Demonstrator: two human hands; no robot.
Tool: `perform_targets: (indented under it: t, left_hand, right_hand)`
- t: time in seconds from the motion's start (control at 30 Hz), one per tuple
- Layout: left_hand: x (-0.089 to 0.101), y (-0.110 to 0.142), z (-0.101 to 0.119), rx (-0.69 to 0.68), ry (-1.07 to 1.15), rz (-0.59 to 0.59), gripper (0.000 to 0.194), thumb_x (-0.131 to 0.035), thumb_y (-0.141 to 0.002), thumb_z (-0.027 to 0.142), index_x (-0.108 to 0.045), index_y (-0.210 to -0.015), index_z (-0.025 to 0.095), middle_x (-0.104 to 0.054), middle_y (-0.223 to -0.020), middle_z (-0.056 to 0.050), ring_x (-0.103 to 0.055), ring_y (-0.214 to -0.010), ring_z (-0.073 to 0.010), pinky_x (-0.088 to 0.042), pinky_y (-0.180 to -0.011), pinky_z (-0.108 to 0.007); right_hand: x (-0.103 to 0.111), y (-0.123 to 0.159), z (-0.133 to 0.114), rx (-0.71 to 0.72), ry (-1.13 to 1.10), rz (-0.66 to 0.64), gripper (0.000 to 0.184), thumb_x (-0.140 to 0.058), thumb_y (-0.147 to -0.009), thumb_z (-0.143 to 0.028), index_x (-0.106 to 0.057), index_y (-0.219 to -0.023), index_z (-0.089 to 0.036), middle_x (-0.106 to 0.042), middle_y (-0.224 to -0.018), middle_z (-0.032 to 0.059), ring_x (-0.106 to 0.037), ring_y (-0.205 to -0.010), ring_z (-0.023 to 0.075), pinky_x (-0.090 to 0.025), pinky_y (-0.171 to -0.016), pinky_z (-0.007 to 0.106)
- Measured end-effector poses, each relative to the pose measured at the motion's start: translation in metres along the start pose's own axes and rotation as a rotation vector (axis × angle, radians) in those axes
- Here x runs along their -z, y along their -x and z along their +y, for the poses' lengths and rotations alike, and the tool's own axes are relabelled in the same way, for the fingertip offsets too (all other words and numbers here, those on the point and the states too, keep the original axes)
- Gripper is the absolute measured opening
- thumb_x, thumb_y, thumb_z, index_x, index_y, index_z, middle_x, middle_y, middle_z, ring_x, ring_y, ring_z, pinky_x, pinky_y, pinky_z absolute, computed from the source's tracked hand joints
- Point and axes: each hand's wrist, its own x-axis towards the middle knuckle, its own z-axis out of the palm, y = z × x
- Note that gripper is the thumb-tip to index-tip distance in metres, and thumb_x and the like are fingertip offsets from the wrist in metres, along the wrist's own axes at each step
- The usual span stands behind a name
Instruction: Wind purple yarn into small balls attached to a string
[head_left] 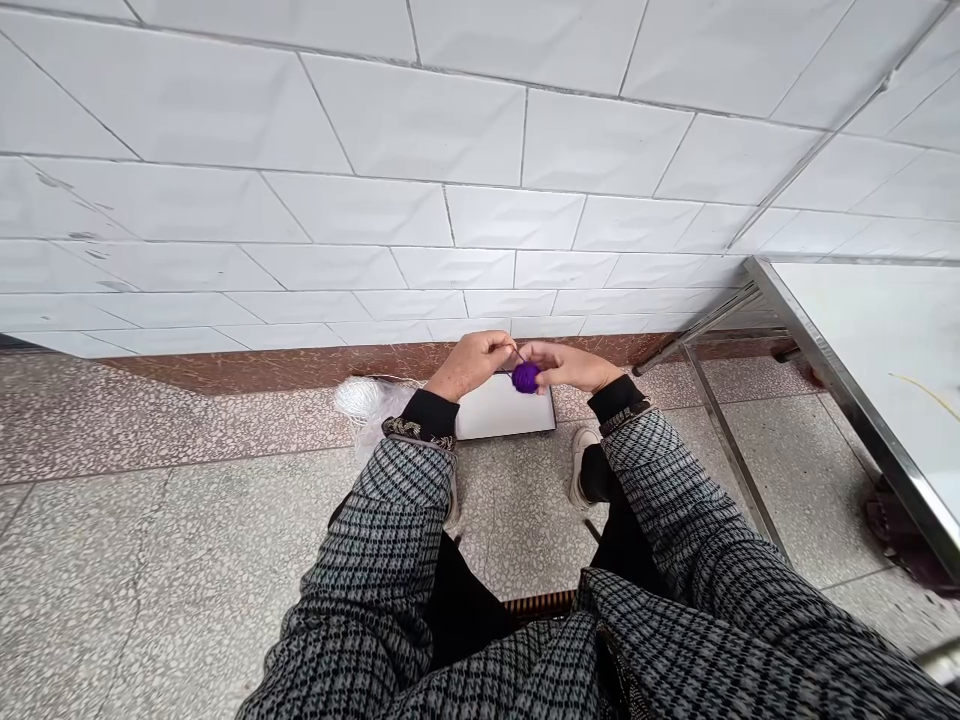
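My two hands meet in front of me, above the floor near the wall. My left hand (472, 362) is closed in a pinch on a thin needle or hook (516, 352) that slants toward a small purple yarn piece (525, 377). My right hand (566, 366) is closed around that purple piece, fingers curled over it. Both arms wear grey checked sleeves with black cuffs. A white flat board (499, 410) lies on the floor just beneath the hands.
A clear plastic bag with white yarn (364, 400) sits on the floor to the left of the board. A metal-framed table (825, 350) stands at the right. A white tiled wall rises ahead. My shoes (579, 465) rest on the speckled floor.
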Motion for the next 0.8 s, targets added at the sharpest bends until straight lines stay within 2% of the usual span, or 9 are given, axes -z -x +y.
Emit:
perform_targets:
  t: [0.1, 0.23, 0.4, 0.47, 0.53, 0.6, 0.67, 0.8]
  left_hand:
    - [-0.001, 0.0, 0.0, 0.01, -0.028, -0.019, 0.026, -0.048, -0.085, 0.036, -0.063, -0.077, 0.016, -0.058, -0.069, 0.001, -0.05, -0.067, -0.0146, -0.04, -0.066, -0.026]
    - [-0.008, 0.001, 0.005, -0.024, -0.063, -0.15, 0.022, -0.047, -0.084, 0.03, -0.062, -0.077, 0.016, -0.059, -0.07, 0.0, -0.049, -0.066, -0.0136, -0.04, -0.067, -0.027]
    - [-0.016, 0.005, 0.014, -0.102, -0.096, -0.312, 0.021, -0.046, -0.086, 0.025, -0.065, -0.081, 0.016, -0.062, -0.072, 0.0, -0.053, -0.067, -0.0132, -0.041, -0.069, -0.026]
    - [-0.016, 0.007, 0.015, -0.123, -0.103, -0.312, 0.021, -0.047, -0.087, 0.025, -0.065, -0.081, 0.016, -0.062, -0.072, 0.0, -0.053, -0.066, -0.0128, -0.042, -0.069, -0.026]
    - [-0.016, 0.009, 0.016, -0.129, -0.115, -0.237, 0.021, -0.047, -0.087, 0.025, -0.065, -0.079, 0.016, -0.063, -0.072, 0.0, -0.054, -0.067, -0.0131, -0.042, -0.07, -0.026]
    - [-0.014, 0.011, 0.015, -0.12, -0.13, -0.107, 0.022, -0.048, -0.087, 0.026, -0.064, -0.077, 0.016, -0.063, -0.073, -0.002, -0.055, -0.069, -0.0143, -0.042, -0.07, -0.027]
    - [-0.011, 0.013, 0.014, -0.114, -0.14, 0.01, 0.022, -0.048, -0.087, 0.028, -0.063, -0.077, 0.016, -0.065, -0.076, -0.003, -0.056, -0.073, -0.016, -0.043, -0.071, -0.028]
    - [-0.007, 0.02, 0.011, -0.119, -0.126, 0.105, 0.017, -0.05, -0.083, 0.026, -0.063, -0.079, 0.016, -0.066, -0.08, -0.004, -0.056, -0.075, -0.0167, -0.044, -0.073, -0.029]
  right_hand:
    - [0.003, 0.001, -0.003, 0.176, -0.245, 0.12, 0.044, -0.079, -0.071, -0.028, -0.052, -0.104, -0.02, -0.063, -0.091, -0.0006, -0.058, -0.064, 0.0081, -0.05, -0.058, 0.022]
    - [0.005, -0.006, -0.004, 0.315, -0.402, 0.324, 0.051, -0.083, -0.069, -0.038, -0.049, -0.103, -0.022, -0.06, -0.082, -0.0031, -0.056, -0.061, 0.0079, -0.049, -0.057, 0.022]
    - [0.004, -0.018, -0.002, 0.271, -0.307, 0.481, 0.048, -0.081, -0.072, -0.034, -0.049, -0.106, -0.022, -0.059, -0.084, -0.0035, -0.056, -0.062, 0.0071, -0.051, -0.059, 0.022]
    - [0.003, -0.022, 0.0, 0.213, -0.208, 0.547, 0.044, -0.077, -0.074, -0.029, -0.051, -0.108, -0.021, -0.058, -0.083, -0.0037, -0.054, -0.059, 0.0062, -0.048, -0.056, 0.021]
    - [0.0, -0.024, 0.003, 0.137, -0.074, 0.594, 0.038, -0.073, -0.075, -0.024, -0.053, -0.107, -0.019, -0.058, -0.081, -0.004, -0.051, -0.055, 0.0054, -0.045, -0.053, 0.02]
    - [-0.005, -0.024, 0.004, 0.052, 0.06, 0.575, 0.031, -0.07, -0.076, -0.019, -0.054, -0.103, -0.018, -0.058, -0.077, -0.0043, -0.05, -0.054, 0.0058, -0.043, -0.051, 0.02]
    - [-0.011, -0.02, 0.003, -0.034, 0.165, 0.477, 0.026, -0.069, -0.076, -0.015, -0.055, -0.098, -0.017, -0.058, -0.073, -0.0044, -0.052, -0.055, 0.0072, -0.044, -0.052, 0.02]
    - [-0.022, -0.01, -0.001, -0.108, 0.209, 0.232, 0.023, -0.065, -0.075, -0.009, -0.058, -0.096, -0.015, -0.06, -0.073, -0.0024, -0.054, -0.058, 0.0087, -0.047, -0.055, 0.021]
